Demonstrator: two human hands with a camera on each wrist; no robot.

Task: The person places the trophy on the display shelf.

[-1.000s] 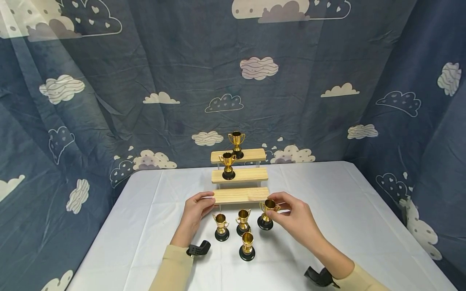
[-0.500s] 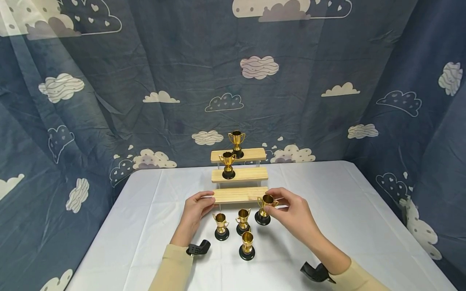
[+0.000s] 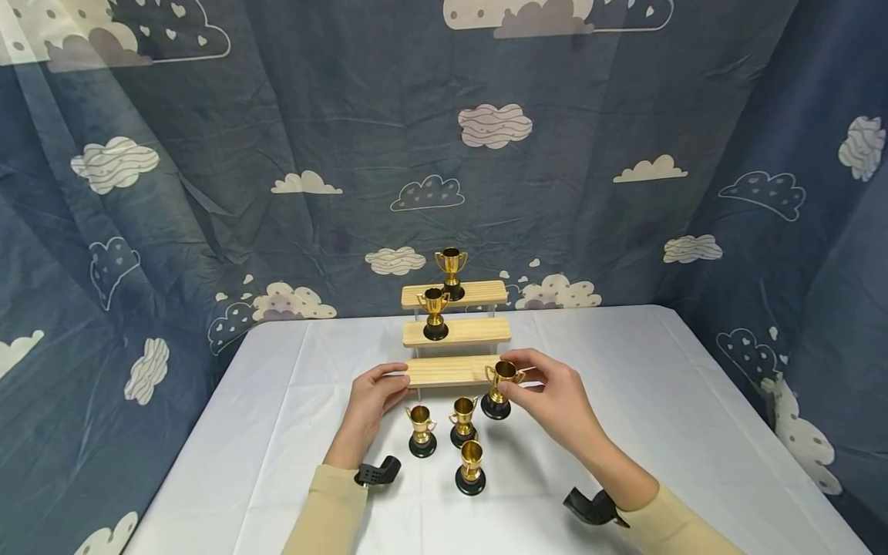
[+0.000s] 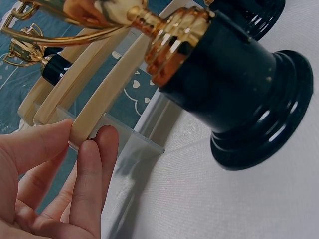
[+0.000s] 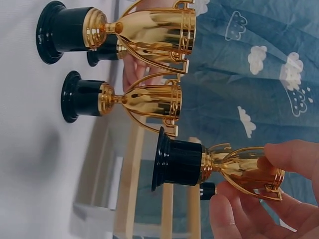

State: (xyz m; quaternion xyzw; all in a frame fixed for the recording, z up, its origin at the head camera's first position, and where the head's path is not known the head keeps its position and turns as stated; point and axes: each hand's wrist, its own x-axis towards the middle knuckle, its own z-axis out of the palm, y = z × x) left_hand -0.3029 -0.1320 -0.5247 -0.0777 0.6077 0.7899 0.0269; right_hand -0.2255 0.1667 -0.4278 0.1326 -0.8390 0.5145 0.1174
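My right hand (image 3: pixel 556 395) pinches a small gold trophy cup (image 3: pixel 496 405) by its bowl, thumb on one side and fingers on the other. In the right wrist view the trophy's black base (image 5: pixel 178 162) hangs off the white cloth. It is beside the right end of the lowest wooden step (image 3: pixel 444 372) of a three-step display stand. At that step's left end, my left hand (image 3: pixel 373 401) grips the board between thumb and fingertips (image 4: pixel 89 149). One trophy (image 3: pixel 435 308) stands upright on the middle step, and another (image 3: pixel 452 266) on the top step.
Three more trophies stand on the white-clothed table (image 3: pixel 277 462) in front of the stand: one at left (image 3: pixel 421 432), one in the middle (image 3: pixel 463 422), and one nearest me (image 3: pixel 471 468). A blue cloud-print curtain (image 3: pixel 347 231) hangs behind the table.
My right hand has carried its trophy slightly up and to the left, closer to the lowest step. The left hand stays on the step's end.
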